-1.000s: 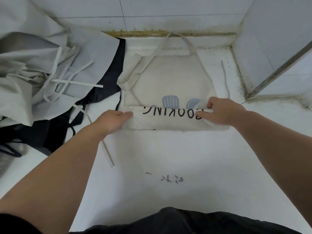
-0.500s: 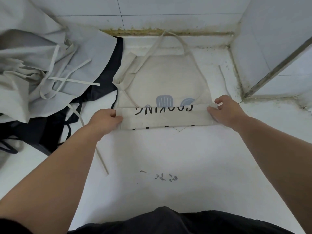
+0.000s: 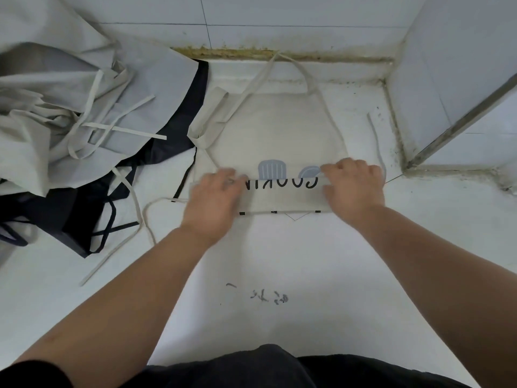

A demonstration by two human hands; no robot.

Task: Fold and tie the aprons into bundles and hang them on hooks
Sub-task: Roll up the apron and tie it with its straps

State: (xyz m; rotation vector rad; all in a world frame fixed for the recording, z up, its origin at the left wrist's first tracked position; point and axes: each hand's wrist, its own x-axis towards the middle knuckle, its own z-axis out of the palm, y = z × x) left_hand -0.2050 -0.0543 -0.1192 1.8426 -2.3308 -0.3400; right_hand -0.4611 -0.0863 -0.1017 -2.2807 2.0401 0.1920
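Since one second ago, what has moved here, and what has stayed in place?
Both hands slid inward along the folded band of the apron. The left hand went further and now presses over the print's end letters; the right hand grips the band nearer its middle. The apron and the pile on the left stayed put.

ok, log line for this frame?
step: fold apron | left hand: flat on folded band | right hand: grips band | apron pile: left side
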